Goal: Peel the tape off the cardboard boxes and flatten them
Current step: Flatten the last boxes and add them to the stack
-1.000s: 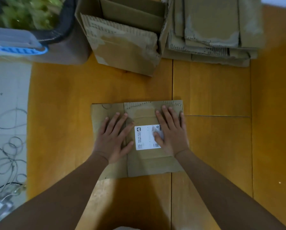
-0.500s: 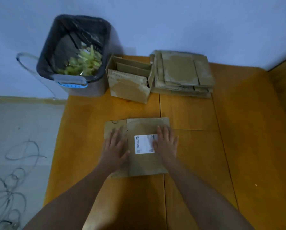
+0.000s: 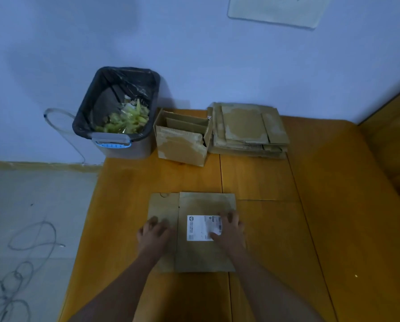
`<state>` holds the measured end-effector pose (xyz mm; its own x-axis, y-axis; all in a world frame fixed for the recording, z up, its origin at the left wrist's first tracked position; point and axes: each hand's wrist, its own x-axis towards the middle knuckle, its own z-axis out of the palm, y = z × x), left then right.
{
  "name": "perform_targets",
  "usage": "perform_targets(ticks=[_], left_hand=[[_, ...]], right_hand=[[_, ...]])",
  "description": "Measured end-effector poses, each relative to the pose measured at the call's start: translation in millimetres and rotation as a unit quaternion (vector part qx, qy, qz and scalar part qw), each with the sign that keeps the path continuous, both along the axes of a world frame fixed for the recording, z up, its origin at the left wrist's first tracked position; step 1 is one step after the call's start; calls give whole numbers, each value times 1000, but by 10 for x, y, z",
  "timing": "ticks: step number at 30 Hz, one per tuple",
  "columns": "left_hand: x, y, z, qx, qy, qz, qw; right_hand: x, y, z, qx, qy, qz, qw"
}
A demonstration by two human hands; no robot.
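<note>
A flattened cardboard box with a white shipping label lies on the orange wooden table. My left hand rests on its left flap, its fingers blurred. My right hand presses flat on the box at the label's right edge, thumb over the label. At the back stands an open, unflattened cardboard box with torn paper where tape was. To its right lies a stack of flattened boxes.
A bin lined with a black bag and holding green scraps stands at the table's back left corner. Cables lie on the grey floor to the left. A blue wall is behind; a wooden board rises at the right.
The camera has tilted up and pulled back, so the bin and wall came into view. Both hands stayed on the flattened box, sliding slightly toward me.
</note>
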<state>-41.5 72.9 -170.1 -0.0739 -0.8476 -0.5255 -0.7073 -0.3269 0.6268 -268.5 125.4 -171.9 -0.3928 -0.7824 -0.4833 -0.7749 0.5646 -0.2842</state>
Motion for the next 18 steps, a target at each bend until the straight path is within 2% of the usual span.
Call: perform_targets(ticks=[3, 6, 9, 11, 15, 18], left_hand=[[21, 8, 72, 9, -52, -14, 998], [-5, 46, 276, 36, 54, 92, 994], [16, 35, 458, 1, 131, 132, 983], [50, 7, 583, -24, 173, 125, 977], [84, -61, 877, -98, 191, 7, 977], [92, -94, 1181, -132, 227, 7, 965]], right_hand=[[-6, 119, 29, 21, 14, -3, 1000], [-24, 236, 118, 11, 24, -9, 1000], [-72, 281, 280, -9, 25, -26, 999], [-100, 264, 430, -30, 15, -39, 999], [-93, 183, 783, -67, -6, -66, 996], [-59, 168, 1048, -92, -1, -83, 992]])
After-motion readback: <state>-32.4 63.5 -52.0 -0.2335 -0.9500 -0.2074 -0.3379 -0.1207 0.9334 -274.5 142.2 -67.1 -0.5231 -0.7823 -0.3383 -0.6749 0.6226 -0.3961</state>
